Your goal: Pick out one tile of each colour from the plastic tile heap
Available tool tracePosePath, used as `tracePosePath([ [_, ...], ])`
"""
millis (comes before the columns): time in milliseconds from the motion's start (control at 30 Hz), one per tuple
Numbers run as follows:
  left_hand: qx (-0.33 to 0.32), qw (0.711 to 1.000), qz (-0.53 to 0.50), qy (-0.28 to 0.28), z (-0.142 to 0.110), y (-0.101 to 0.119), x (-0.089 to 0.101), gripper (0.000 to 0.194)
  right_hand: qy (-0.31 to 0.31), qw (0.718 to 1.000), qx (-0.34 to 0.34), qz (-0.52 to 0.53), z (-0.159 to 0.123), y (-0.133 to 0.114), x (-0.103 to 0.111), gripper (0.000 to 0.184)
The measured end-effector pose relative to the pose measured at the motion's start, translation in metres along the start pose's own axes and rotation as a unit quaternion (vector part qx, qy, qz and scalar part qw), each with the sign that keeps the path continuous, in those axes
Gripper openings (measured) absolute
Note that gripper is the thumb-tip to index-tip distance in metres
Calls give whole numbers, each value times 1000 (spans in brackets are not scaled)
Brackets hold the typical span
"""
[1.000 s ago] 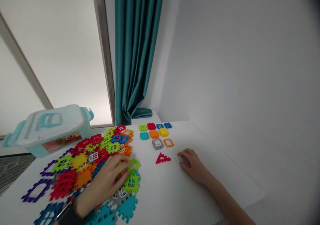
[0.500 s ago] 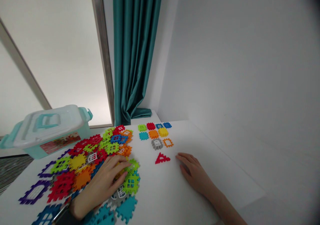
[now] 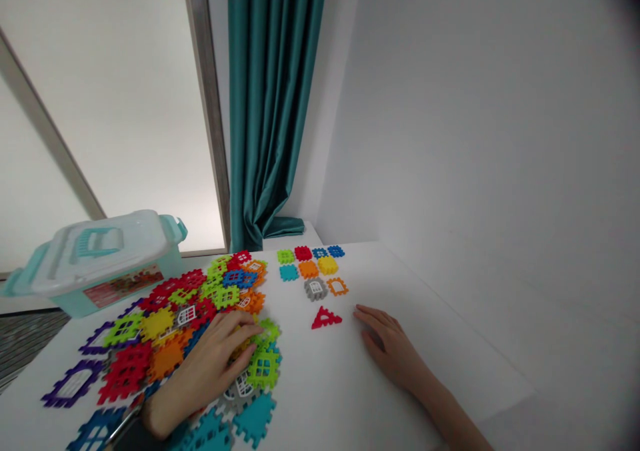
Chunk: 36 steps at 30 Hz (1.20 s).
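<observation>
My left hand lies over the right side of a heap of interlocking plastic tiles. Its fingers are loosely spread, touching yellow and lime green tiles, and none is lifted. Just under its thumb are a lime green window tile and a turquoise tile. My right hand rests on the white table, open, with nothing in it. Left of its fingertips, a little apart, lies a red triangular tile. Beyond that are an orange frame tile and a grey window tile.
Farther back, several square tiles lie in rows, among them a yellow one and a turquoise one. A lidded turquoise box stands at the far left, behind the heap. A green curtain hangs past the table, and a wall borders the right.
The view has shifted very slightly, moving everything a few pixels right. Both hands and the tiles otherwise keep their places.
</observation>
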<state>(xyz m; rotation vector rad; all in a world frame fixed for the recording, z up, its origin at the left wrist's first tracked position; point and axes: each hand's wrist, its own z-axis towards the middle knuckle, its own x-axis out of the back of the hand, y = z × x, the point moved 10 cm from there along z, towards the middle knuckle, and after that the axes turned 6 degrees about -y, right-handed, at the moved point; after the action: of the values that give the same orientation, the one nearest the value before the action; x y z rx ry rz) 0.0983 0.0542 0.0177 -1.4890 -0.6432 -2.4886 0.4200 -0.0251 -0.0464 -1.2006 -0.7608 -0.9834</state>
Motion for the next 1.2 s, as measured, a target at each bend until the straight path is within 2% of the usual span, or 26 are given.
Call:
tracePosePath([
  [133,1,1000,-5,-10,3,4,3,24,26,998,-20,55,3,9,7,39],
  [233,4,1000,-6,-12,4,6,5,23,52,996,0,67,10,-4,12,35],
  [333,16,1000,0,-19,4,4,5,22,55,995,53,62,23,-40,13,32],
  [500,46,998,11,-46,1,-5,5,19,35,984,161,63,50,-119,11,30],
  [600,57,997,13,-46,0,-10,9,20,12,978,197,61,66,-158,4,29],
  [800,75,996,31,-34,-5,-25,17,20,-125,958,253,42,89,-217,-34,30],
  [933,82,996,30,-30,-8,-30,19,22,-161,955,249,35,95,-225,-55,42],
  [1067,48,998,-4,-42,-4,-18,18,31,-148,963,220,38,95,-208,-65,50],
  [1200,21,997,-24,-64,2,-5,14,32,-147,957,243,65,86,-198,-68,52],
])
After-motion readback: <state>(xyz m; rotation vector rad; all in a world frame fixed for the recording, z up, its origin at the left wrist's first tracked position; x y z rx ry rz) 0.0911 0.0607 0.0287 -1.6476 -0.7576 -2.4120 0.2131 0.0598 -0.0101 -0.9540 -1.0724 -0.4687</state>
